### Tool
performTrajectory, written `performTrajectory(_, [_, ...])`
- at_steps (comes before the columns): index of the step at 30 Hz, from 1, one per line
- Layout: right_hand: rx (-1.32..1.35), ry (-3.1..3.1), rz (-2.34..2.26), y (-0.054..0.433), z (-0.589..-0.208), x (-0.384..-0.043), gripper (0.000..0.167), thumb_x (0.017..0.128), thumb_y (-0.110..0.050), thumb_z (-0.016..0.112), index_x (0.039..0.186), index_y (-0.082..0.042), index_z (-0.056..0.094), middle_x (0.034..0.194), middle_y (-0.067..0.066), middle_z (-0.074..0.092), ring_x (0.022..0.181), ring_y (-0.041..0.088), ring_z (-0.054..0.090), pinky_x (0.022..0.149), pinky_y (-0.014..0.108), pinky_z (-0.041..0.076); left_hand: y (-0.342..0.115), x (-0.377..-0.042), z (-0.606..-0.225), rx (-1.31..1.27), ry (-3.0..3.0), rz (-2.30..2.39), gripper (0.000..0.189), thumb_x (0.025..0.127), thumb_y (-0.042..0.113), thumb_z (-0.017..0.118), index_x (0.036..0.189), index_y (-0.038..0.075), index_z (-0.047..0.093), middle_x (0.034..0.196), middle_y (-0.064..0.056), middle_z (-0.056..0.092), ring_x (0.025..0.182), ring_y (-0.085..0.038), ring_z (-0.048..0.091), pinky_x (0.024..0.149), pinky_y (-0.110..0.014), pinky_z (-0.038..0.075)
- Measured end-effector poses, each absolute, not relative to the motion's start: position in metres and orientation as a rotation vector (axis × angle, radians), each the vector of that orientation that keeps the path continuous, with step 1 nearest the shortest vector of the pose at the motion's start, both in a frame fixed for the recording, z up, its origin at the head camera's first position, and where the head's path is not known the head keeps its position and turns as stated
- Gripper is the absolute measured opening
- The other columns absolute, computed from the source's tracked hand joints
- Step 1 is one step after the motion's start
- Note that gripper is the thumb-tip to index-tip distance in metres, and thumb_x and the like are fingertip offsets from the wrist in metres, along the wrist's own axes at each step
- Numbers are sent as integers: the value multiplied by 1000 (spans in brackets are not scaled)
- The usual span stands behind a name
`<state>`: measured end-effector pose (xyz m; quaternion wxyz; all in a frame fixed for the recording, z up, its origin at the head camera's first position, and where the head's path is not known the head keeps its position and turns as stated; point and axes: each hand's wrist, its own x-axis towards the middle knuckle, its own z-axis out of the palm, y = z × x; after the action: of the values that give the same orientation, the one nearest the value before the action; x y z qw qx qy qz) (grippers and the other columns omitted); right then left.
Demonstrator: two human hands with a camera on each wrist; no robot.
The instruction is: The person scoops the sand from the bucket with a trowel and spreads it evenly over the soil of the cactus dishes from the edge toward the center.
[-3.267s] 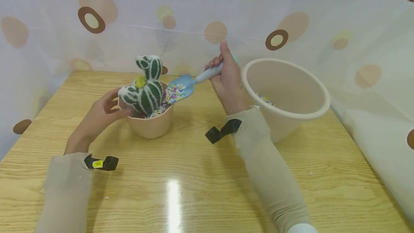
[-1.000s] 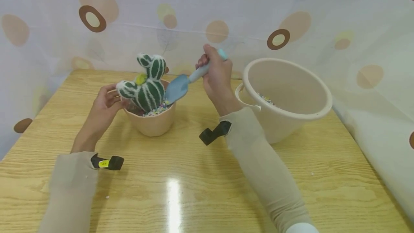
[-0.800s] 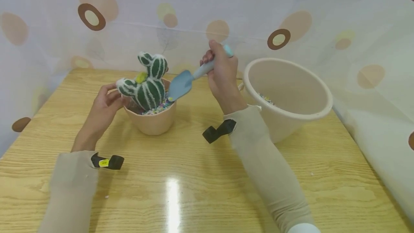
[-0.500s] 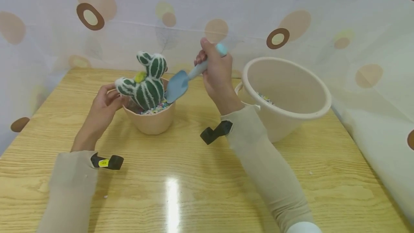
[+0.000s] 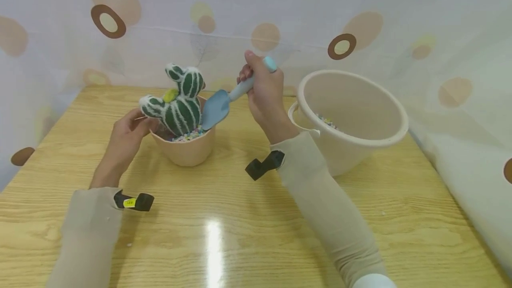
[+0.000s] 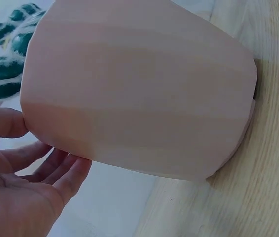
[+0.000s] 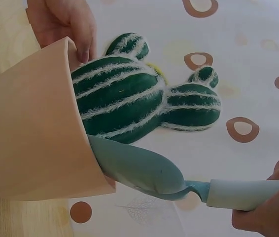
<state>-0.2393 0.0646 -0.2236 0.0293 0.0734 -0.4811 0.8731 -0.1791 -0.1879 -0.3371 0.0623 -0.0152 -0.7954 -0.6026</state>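
While your right hand (image 5: 266, 94) curls round its handle (image 5: 242, 88), the sensible hold, the trowel (image 5: 217, 108), likely light and stiff, leans blade-down inside the pot (image 5: 186, 154), whose rim (image 5: 186, 142) your left hand (image 5: 129, 132) grips, fingers bent.

Head view: we observe even, soft light, a white glare streak on the table (image 5: 180, 217), and faint, soft-edged shadows beside the sleeves (image 5: 90, 230). Wrist views: we note dimmer, cooler tones; in the left, the pot (image 6: 139, 89) appears shaded and its surface smoothed.
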Motion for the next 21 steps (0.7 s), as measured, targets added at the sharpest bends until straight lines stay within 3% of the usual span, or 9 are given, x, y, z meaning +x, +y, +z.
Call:
performTrajectory(2, [219, -1478, 2684, 64, -226, -239, 39, 97, -9, 52, 59, -10, 41, 54, 1, 42, 56, 14, 41, 63, 25, 38, -188, -178, -339, -58, -2417, -1816, 51, 99, 35, 49, 142, 8, 42, 123, 10, 55, 112, 4, 50, 110, -50, 34])
performTrajectory(4, [218, -1475, 2681, 63, -227, -238, 39, 97, -9, 52, 59, -10, 41, 54, 0, 42, 56, 13, 41, 63, 25, 39, -189, -177, -338, -66, -2443, -1816, 54, 99, 36, 48, 145, 10, 38, 134, 0, 52, 122, -6, 49, 111, -51, 32])
performTrajectory(7, [214, -1477, 2682, 64, -225, -238, 39, 97, -10, 52, 59, -11, 43, 54, 0, 43, 56, 13, 41, 63, 24, 39, -192, -175, -338, -107, -2493, -1827, 61, 100, 36, 46, 151, 10, 25, 150, -15, 35, 137, -27, 37, 112, -55, 27])
performTrajectory(10, [180, -1464, 2693, 65, -222, -239, 39, 97, -11, 52, 60, -10, 43, 54, 0, 43, 56, 13, 41, 63, 25, 39, -193, -175, -337, -157, -2525, -1836, 66, 100, 31, 45, 153, 10, 13, 157, -18, 18, 141, -41, 23, 113, -60, 21])
performTrajectory(16, [74, -1393, 2766, 70, -215, -242, 31, 98, -12, 52, 68, -9, 43, 54, 0, 41, 56, 13, 40, 64, 25, 39, -199, -172, -337, -183, -2580, -1807, 72, 99, 27, 47, 154, 11, 4, 160, -15, 3, 143, -44, 11, 111, -65, 17])
performTrajectory(21, [41, -1337, 2845, 78, -213, -246, 22, 99, -14, 51, 78, -10, 44, 56, -1, 40, 58, 14, 39, 67, 26, 36, -203, -167, -338, -190, -2595, -1777, 76, 97, 25, 51, 154, 9, 3, 159, -16, 0, 142, -46, 11, 110, -64, 21])
